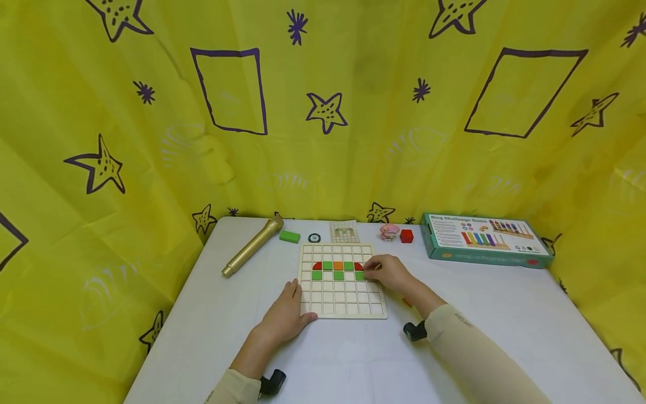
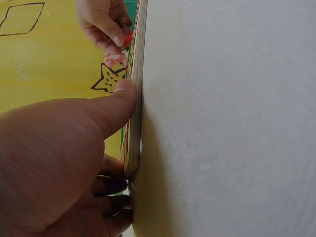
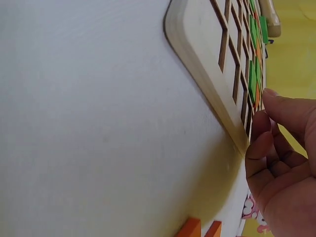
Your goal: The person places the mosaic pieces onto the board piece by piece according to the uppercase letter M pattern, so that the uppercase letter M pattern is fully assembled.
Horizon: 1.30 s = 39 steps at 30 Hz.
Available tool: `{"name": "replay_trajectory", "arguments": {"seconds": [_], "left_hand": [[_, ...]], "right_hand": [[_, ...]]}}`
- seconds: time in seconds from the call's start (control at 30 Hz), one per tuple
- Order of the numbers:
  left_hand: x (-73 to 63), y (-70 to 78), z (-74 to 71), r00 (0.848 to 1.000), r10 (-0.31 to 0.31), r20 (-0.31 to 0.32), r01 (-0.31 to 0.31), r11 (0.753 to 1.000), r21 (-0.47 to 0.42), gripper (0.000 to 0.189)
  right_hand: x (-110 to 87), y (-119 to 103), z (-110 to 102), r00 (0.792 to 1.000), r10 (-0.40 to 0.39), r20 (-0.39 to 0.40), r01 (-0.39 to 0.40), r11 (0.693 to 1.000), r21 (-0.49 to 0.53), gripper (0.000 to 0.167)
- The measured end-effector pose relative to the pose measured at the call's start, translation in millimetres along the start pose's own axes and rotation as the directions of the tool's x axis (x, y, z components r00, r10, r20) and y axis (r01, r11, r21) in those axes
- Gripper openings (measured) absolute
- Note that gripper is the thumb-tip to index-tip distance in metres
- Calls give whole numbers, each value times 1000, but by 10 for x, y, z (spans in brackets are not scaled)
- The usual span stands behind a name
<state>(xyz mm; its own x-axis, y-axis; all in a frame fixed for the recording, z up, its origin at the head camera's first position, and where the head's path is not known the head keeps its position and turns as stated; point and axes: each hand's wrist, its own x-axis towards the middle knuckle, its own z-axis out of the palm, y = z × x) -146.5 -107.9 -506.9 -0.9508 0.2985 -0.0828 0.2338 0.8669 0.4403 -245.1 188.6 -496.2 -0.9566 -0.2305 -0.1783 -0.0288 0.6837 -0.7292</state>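
Observation:
A pale wooden grid board [image 1: 343,310] lies on the table. Red, green and orange tiles fill part of two rows, among them an orange square tile [image 1: 338,266] in the middle. My left hand [image 1: 284,311] rests at the board's near left corner, thumb [image 2: 118,106] along the near edge and fingers beside the left edge. With thumb and fingertips close together, my right hand [image 1: 391,274] pinches at a red quarter-round tile [image 1: 359,266] at the row's right end. Just below that sits a green tile [image 1: 360,275]. The right fingertips partly hide the contact.
Behind the board are a picture card [image 1: 345,231], a round ring-like piece [image 1: 314,238], a green block [image 1: 290,237], a gold microphone [image 1: 252,247], a pink toy [image 1: 389,232] and a red cube [image 1: 406,236]. A game box [image 1: 487,240] lies right. Orange pieces [image 3: 190,228] lie near my right forearm.

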Motion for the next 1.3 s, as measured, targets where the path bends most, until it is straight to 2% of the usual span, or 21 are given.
{"name": "replay_trajectory", "arguments": {"seconds": [0.4, 1.07, 1.3], "left_hand": [[-2, 5, 23, 1000, -13, -1, 13, 1000, -4, 91], [5, -4, 49, 1000, 1, -7, -1, 1000, 6, 91], [4, 6, 32, 1000, -1, -9, 1, 1000, 9, 91]], "right_hand": [[-168, 163, -195, 1000, -11, -17, 10, 998, -61, 8], [-581, 452, -366, 996, 68, -61, -72, 996, -59, 8], [-704, 534, -412, 995, 55, -80, -59, 997, -52, 12]]}}
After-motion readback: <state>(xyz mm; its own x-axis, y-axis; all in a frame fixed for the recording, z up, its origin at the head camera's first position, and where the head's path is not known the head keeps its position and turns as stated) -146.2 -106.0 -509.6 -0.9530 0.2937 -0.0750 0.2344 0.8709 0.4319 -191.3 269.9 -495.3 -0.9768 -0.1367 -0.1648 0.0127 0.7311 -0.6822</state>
